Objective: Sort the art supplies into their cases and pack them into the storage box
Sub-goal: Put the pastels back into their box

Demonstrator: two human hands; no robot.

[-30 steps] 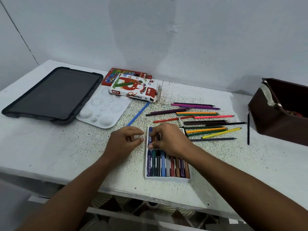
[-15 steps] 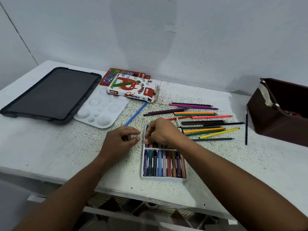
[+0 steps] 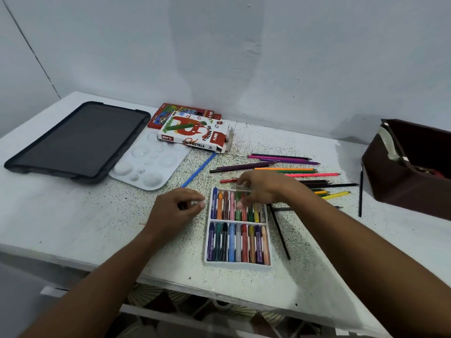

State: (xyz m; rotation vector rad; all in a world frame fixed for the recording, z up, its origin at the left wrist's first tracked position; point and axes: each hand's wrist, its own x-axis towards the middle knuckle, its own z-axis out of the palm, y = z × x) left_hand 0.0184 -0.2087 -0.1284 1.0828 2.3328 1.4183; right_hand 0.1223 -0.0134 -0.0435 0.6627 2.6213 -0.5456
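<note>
White plastic pastel tray [image 3: 238, 263], near centre of speckled white table [image 3: 73, 228]: two rows of oil pastels, both apparently full; seated, not yet sleeved.
Right hand [image 3: 264, 189]: over far row of tray, blurred; fingers [image 3: 240, 204] loosely curled, tips down among the sticks; whether pinching one, cannot tell.
Left hand [image 3: 177, 208]: on table just left of tray, fingers curled inward, thumb against fingertips; nothing visible in the pinch.
White-and-red "Oil Pastels" carton [image 3: 195, 135]: far centre, end flap open, awaiting tray.
Red printed flat box [image 3: 170, 113]: behind carton, partly covered; probably the pencil case.
Loose coloured pencils [image 3: 288, 170]: scattered right of and beyond tray, unsorted; one blue pencil [image 3: 199, 170] apart, to the left.
Thin black brushes [image 3: 360, 191]: loose near the box.
Dark brown storage box [image 3: 402, 181]: far right, open; contents mostly hidden.
White paint palette [image 3: 146, 164] and black tablet [image 3: 75, 140]: far left.
Progress, as judged: pastels nearly sorted; sleeving, pencils, brushes, packing outstanding.
</note>
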